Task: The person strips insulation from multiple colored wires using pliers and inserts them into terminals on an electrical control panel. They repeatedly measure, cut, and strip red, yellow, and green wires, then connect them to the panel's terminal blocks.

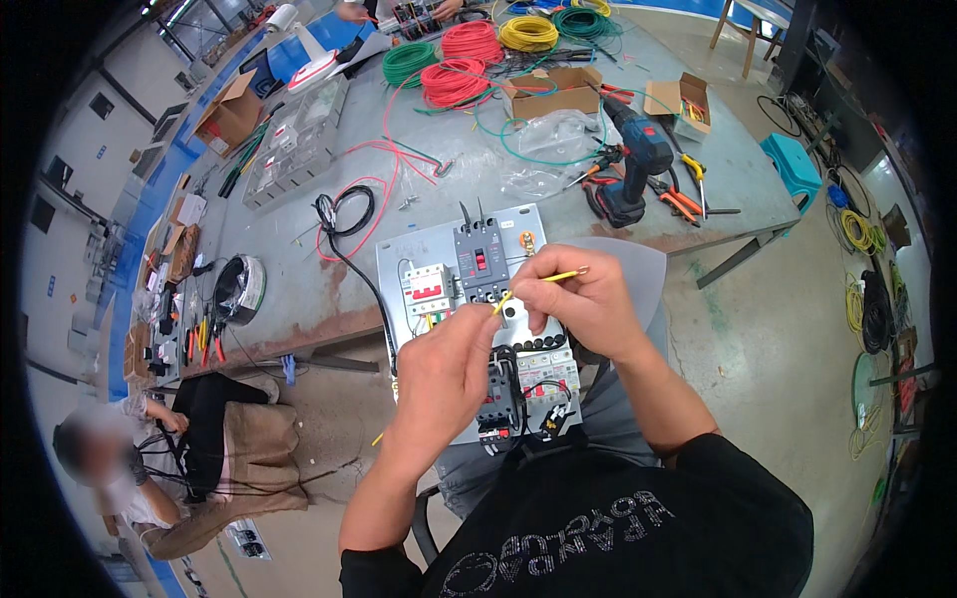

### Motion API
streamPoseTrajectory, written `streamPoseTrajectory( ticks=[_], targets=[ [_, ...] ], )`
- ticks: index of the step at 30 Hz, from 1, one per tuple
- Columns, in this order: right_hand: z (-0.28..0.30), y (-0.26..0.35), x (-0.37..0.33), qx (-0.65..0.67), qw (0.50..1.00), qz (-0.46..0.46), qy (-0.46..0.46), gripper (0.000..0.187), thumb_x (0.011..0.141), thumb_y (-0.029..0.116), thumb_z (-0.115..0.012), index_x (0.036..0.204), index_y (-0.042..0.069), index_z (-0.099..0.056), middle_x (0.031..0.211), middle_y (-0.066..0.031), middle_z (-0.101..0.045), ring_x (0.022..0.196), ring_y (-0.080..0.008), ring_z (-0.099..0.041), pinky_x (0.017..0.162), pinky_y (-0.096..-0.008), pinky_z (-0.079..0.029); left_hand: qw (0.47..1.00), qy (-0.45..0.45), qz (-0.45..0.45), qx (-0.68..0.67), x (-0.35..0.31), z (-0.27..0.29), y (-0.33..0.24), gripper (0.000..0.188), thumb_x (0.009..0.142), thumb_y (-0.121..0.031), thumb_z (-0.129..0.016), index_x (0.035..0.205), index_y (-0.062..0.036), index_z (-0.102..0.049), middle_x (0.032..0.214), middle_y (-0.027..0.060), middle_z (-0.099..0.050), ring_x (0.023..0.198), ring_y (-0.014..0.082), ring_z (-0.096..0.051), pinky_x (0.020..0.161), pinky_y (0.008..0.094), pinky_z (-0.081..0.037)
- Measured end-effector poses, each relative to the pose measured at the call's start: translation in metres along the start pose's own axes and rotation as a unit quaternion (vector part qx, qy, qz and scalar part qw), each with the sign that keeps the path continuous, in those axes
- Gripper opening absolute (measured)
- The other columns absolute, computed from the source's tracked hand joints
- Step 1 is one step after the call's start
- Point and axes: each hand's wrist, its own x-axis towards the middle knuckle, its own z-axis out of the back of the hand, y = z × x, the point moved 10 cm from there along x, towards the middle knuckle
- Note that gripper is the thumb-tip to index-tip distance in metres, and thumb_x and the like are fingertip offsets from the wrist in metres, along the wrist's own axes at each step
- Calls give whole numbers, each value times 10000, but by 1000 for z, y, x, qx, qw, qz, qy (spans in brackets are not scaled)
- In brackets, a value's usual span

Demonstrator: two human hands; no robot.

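Note:
A short piece of yellow wire point(558, 277) runs between my two hands above a metal mounting plate point(407, 249). My left hand point(444, 364) is closed on it, thumb and fingers pinched together. My right hand point(583, 299) pinches it nearer the end, whose tip sticks out past the fingers. A yellow end also shows below my left wrist. On the plate are a dark circuit breaker point(481, 254) with a red switch, a white breaker point(428, 288) with red levers, a contactor point(496, 404) and smaller breakers point(548, 377). My hands hide the plate's middle.
The plate leans at the grey table point(299, 299). On the table lie a cordless drill point(638, 159), pliers point(678, 202), red wire coils point(457, 82), a cardboard box point(553, 93) and a black cable coil point(239, 289). A seated person point(214, 439) works at the left.

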Motion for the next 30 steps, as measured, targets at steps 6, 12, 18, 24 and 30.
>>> streamPoseTrajectory(
  ticks=[6, 12, 18, 24, 30],
  targets=[
    [2, -14, -6, 73, 991, -96, 65, 128, 957, 109, -682, 909, -9, -676, 673, -26, -634, 534, -90, -605, 481, -224, -473, 998, 49, -39, -23, -5, 0, -3, 72, 965, -118, -632, 991, -54, -653, 722, 150, -627, 625, 337, -644, 554, 409, -488],
    [-4, -21, -6, 87, 987, -114, 78, 138, 955, 106, -693, 957, -31, -704, 704, -45, -649, 559, -95, -623, 491, -232, -494, 995, 82, -46, -23, -1, 1, 4, 90, 967, -140, -625, 954, -52, -641, 708, 135, -614, 622, 336, -635, 548, 416, -478],
    [-1, -18, -16, 30, 991, -110, 66, 145, 965, 96, -682, 992, -39, -729, 724, -43, -658, 577, -93, -636, 506, -225, -508, 994, 98, -51, -8, -5, 5, 12, 84, 951, -128, -636, 930, -47, -641, 703, 132, -607, 621, 331, -628, 555, 406, -476],
    [-3, -27, -21, 35, 987, -136, 73, 157, 982, 103, -662, 998, -37, -729, 726, -47, -659, 582, -94, -639, 513, -228, -520, 993, 110, -40, 2, -7, 8, 18, 61, 916, -107, -668, 914, -47, -680, 696, 127, -605, 606, 318, -625, 554, 391, -482],
    [1, -22, -20, 37, 988, -147, 42, 156, 951, 53, -669, 986, -87, -729, 726, -85, -666, 583, -123, -638, 523, -241, -502, 991, 94, -83, 37, -8, 14, 30, 65, 925, -144, -672, 941, -81, -665, 746, 114, -649, 668, 317, -654, 574, 416, -501]
  ],
)
